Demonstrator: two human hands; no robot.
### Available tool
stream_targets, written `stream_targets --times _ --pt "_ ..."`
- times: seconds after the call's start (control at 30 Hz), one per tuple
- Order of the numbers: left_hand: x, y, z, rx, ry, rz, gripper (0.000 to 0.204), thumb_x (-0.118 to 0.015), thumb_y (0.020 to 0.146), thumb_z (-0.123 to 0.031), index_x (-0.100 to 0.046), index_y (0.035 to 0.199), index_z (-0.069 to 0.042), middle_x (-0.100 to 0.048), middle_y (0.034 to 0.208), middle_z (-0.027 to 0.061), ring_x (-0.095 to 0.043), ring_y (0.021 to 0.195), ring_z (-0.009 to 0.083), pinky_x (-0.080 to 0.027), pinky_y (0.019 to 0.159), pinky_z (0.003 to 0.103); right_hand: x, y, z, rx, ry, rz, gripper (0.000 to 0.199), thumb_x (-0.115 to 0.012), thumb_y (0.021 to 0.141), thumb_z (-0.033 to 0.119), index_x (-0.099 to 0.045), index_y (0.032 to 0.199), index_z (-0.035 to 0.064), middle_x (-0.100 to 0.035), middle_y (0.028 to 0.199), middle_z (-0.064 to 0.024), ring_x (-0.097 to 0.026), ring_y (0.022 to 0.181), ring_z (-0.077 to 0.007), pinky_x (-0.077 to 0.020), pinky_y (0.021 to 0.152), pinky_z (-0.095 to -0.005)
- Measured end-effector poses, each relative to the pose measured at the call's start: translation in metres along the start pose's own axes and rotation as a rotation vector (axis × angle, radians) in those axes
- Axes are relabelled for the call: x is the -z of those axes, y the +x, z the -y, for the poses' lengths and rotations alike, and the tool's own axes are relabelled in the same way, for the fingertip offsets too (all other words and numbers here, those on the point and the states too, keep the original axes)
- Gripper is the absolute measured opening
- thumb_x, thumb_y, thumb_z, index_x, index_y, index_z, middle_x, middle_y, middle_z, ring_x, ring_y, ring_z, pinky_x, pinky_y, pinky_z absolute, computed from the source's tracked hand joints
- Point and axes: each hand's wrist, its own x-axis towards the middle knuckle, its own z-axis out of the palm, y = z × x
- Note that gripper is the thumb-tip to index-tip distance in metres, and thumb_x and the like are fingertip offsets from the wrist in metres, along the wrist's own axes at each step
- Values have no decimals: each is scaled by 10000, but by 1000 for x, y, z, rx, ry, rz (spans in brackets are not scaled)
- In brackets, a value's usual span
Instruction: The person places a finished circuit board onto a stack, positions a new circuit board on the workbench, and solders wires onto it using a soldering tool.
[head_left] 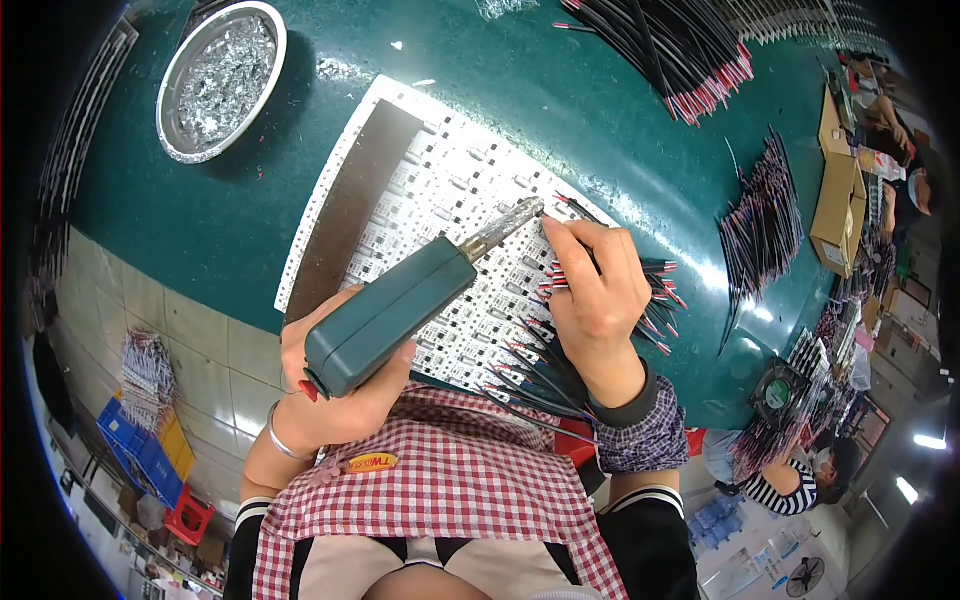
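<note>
My left hand (350,400) is wrapped round the handle of a green soldering gun (390,315). Its metal tip points up and right, down onto a white circuit board panel (455,150) covered with rows of small parts. Right at that tip, the thumb and forefinger of my right hand (600,300) are pinched together on a thin wire, mostly hidden by the fingers. Short black-and-red wires (545,365) stick out along the panel's right and near edges, some passing under my right hand. A dark brown strip (350,200) lies along the panel's left side.
A white-rimmed bowl (172,90) of silvery solder scraps stands at the far left. Bundles of black-and-red wires lie at the far right (665,50) and right (765,220) of the green table (480,60). Beyond it are a cardboard box (838,200), a small fan (775,393) and other people.
</note>
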Motion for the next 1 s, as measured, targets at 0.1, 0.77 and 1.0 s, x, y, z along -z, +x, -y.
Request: stream_targets --times 0.1,0.77,1.0 --pt "0 1 -1 11 -5 16 183 -710 685 48 -681 866 52 -649 806 141 -643 633 229 -508 577 293 0 1 1 -5 19 4 539 -567 514 -138 -710 1017 -9 -622 882 -116 -605 755 -275 -492 629 -364" --pt "0 -3 -1 -11 21 -9 163 -709 685 54 -678 845 50 -651 802 142 -643 640 231 -512 574 297 1 2 -3 -27 17 15 425 -617 577 -116 -692 968 32 -621 853 -85 -608 754 -248 -508 606 -353" --pt "3 -4 0 17 67 80 196 -701 701 55 -667 895 53 -642 810 132 -633 627 216 -496 579 278 0 3 -4 -23 36 10 423 -618 575 -122 -697 963 26 -621 848 -84 -608 757 -250 -510 614 -354"
